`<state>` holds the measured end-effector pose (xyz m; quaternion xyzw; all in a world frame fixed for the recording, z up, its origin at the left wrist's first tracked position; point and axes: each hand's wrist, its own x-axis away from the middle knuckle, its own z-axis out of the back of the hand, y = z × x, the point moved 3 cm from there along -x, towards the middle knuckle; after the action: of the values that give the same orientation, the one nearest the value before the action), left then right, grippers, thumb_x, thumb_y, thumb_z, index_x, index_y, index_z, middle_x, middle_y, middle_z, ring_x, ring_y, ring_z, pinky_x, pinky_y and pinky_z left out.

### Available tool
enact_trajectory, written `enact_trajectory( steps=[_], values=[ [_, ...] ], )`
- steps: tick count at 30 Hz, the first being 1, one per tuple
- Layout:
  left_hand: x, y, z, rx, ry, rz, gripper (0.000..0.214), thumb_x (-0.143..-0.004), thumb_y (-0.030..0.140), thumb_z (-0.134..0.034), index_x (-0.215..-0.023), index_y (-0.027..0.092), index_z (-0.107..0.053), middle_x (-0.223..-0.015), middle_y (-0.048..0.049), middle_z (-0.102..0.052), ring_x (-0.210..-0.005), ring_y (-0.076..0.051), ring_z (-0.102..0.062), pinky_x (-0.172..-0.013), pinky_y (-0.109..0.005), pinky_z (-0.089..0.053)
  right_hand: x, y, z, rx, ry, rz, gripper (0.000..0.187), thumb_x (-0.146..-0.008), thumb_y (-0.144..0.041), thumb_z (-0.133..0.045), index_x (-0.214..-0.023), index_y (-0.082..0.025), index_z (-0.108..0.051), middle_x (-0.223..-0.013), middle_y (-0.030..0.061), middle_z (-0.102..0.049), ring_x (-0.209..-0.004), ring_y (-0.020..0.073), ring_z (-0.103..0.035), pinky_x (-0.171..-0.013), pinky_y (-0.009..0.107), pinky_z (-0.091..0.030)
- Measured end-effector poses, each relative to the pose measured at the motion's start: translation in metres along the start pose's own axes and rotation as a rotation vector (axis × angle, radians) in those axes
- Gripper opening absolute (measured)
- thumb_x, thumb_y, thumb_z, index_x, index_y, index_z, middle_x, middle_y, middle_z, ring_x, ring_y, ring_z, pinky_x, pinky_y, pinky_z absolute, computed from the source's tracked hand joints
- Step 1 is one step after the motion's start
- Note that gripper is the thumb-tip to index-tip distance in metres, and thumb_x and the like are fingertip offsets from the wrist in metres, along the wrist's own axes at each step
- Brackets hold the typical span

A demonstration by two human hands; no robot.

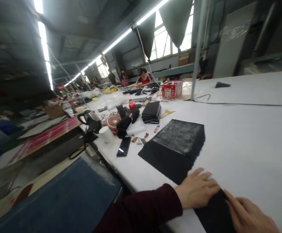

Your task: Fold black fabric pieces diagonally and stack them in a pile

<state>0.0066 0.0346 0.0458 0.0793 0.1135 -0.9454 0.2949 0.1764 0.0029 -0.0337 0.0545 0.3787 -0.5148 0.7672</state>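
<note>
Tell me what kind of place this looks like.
Probably a garment or fabric workshop. Both hands, left hand and right hand, press a black fabric piece on a long white cutting table, beside a stack of black fabric pieces; another person works farther down.

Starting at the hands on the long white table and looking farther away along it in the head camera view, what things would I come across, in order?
Left hand and right hand on a black fabric piece → big black fabric stack → phone → pink fan → flat stack of black pieces → red patterned box → seated person in red.
</note>
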Motion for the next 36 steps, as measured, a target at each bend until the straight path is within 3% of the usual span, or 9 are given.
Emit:
enact_trajectory(
  steps=[3,6,15,22,36],
  values=[
    [-0.007,-0.002,-0.004,0.057,-0.037,0.025,0.027,-0.092,0.016,-0.046,-0.115,0.018,-0.059,-0.110,-0.0055,-0.064,-0.122,-0.021,-0.047,-0.115,-0.040,-0.020,-0.007,-0.004,0.006,0.078,-0.088,-0.061,0.029,-0.093,-0.030,-0.043,-0.116,-0.025,-0.061,-0.080,0.0074,-0.057,-0.072,0.0246,-0.055,-0.059,0.037,-0.039],
    [-0.012,-0.004,-0.013,0.108,-0.036,0.087,0.042,-0.092,0.014,-0.045,-0.134,0.017,-0.046,-0.117,-0.0061,-0.062,-0.124,-0.021,-0.046,-0.115,-0.041,-0.019,-0.008,-0.003,0.010,0.075,-0.131,-0.138,0.030,-0.096,-0.023,-0.041,-0.117,-0.019,-0.062,-0.087,0.0069,-0.056,-0.079,0.0219,-0.054,-0.069,0.035,-0.041],
    [-0.014,0.001,-0.019,0.103,-0.062,0.033,0.040,-0.092,0.014,-0.046,-0.131,0.022,-0.049,-0.122,-0.0034,-0.058,-0.126,-0.021,-0.043,-0.118,-0.042,-0.015,0.000,-0.007,0.021,0.042,-0.143,-0.190,0.030,-0.097,-0.011,-0.040,-0.113,-0.022,-0.064,-0.087,0.0047,-0.052,-0.082,0.0197,-0.048,-0.075,0.032,-0.036],
    [-0.018,0.008,-0.016,0.048,-0.107,-0.016,0.045,-0.089,0.009,-0.044,-0.134,0.014,-0.046,-0.124,-0.0075,-0.057,-0.127,-0.021,-0.042,-0.117,-0.038,-0.018,0.002,-0.012,0.030,0.118,-0.195,-0.182,0.030,-0.096,-0.009,-0.042,-0.115,-0.021,-0.062,-0.088,0.0055,-0.053,-0.085,0.0212,-0.047,-0.075,0.033,-0.035],
    [-0.020,0.026,-0.023,0.016,-0.120,-0.090,0.052,-0.088,0.010,-0.046,-0.140,0.015,-0.041,-0.121,-0.0089,-0.057,-0.120,-0.021,-0.048,-0.116,-0.038,-0.022,0.023,-0.006,0.047,0.132,-0.210,-0.170,0.031,-0.097,-0.009,-0.039,-0.119,-0.018,-0.060,-0.091,0.0068,-0.052,-0.086,0.0218,-0.046,-0.076,0.034,-0.034]
  ],
)
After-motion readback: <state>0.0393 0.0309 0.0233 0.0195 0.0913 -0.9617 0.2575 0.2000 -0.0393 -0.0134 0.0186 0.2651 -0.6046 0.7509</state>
